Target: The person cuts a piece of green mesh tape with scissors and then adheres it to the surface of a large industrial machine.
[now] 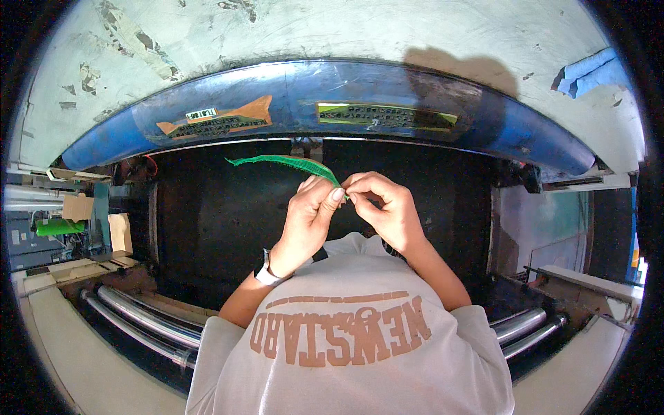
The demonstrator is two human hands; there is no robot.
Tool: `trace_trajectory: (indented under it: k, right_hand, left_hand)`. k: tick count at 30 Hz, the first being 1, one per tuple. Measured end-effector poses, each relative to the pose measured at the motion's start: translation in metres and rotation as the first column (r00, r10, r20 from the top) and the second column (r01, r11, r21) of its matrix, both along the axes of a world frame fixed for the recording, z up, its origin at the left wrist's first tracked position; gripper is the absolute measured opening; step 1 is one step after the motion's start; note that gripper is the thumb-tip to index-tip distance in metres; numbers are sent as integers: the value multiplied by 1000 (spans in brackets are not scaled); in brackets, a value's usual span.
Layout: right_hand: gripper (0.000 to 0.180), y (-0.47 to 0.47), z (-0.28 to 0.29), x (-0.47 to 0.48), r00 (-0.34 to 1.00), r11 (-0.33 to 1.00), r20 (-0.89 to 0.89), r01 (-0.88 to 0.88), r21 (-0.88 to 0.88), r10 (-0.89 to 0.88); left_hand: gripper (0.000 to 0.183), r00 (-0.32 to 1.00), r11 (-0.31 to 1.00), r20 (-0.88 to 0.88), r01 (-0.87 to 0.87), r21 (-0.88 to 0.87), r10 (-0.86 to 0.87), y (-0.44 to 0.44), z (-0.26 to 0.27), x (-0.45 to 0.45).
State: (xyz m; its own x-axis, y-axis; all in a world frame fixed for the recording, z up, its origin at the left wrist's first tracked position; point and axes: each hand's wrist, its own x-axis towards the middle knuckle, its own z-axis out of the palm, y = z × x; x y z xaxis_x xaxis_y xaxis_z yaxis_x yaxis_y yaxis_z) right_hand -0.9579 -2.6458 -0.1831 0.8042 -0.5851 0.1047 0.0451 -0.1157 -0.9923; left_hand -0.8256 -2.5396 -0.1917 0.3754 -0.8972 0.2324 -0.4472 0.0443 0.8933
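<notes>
A narrow strip of green mesh-like material (290,161) runs out leftward from between my two hands, its far end thin and frayed. My left hand (311,212) pinches the strip near its right end, the thumb pressed along it. Close beside it, the fingertips of my right hand (381,205) meet at the short end of the strip, thumb and index finger together. Both hands are raised in front of my chest. Beyond them lies a blue curved roller or padded bar (301,78) with taped-on labels bearing writing. The exact spot between the fingertips is partly hidden.
Behind the blue bar stretches a worn pale machine surface (321,31), with a folded blue cloth (594,72) at its right. Metal rollers (150,316) sit low at the left, and more rollers (524,324) at the right. Cardboard pieces (120,233) stand at the far left.
</notes>
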Motion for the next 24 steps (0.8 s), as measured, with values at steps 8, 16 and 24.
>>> trace_trajectory:
  k: [8, 16, 24]
  right_hand:
    - [13, -3, 5, -2, 999, 999, -30, 14, -43, -15]
    - [12, -5, 4, -2, 998, 991, 3, 62, -115, -62]
    - [10, -7, 10, -5, 994, 977, 2, 112, -181, -113]
  left_hand:
    - [7, 1000, 995, -1, 11, -99, -11, -6, 6, -4]
    - [8, 998, 990, 37, 56, -131, -52, -9, 5, -3]
    - [10, 994, 986, 85, 75, -150, -63, -13, 7, -8]
